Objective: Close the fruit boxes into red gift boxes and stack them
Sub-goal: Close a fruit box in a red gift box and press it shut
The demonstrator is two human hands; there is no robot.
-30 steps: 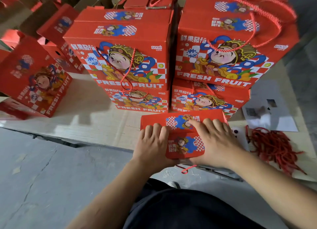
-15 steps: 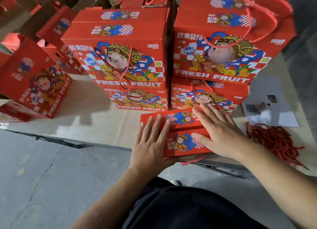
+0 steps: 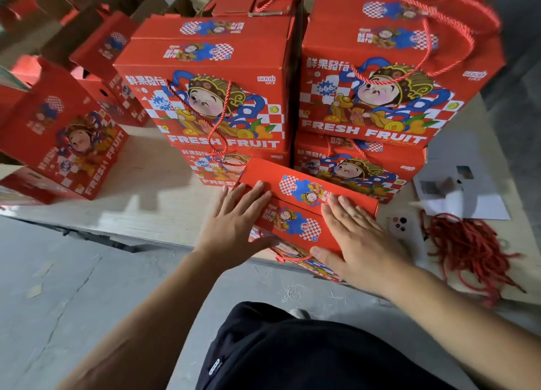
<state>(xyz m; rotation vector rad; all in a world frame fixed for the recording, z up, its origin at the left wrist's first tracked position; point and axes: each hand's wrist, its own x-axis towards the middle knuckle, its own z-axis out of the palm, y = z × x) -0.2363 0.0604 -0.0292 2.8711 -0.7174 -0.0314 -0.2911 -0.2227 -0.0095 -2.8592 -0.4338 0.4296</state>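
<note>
A tilted red box (image 3: 63, 138) is seen far left. Two stacks of gift boxes (image 3: 210, 97) are piled behind. At the near platform edge (image 3: 140, 223), the red gift box (image 3: 304, 211) is pressed flat by the left hand (image 3: 234, 228) and right hand (image 3: 360, 243) (fingers straight, nothing gripped). Red cords (image 3: 468, 243) are heaped right.

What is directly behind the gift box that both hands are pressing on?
Behind the gift box under the left hand and right hand stand two stacks of closed red boxes, two high. The bottom boxes are partly covered by it. Its contents cannot be seen.
</note>
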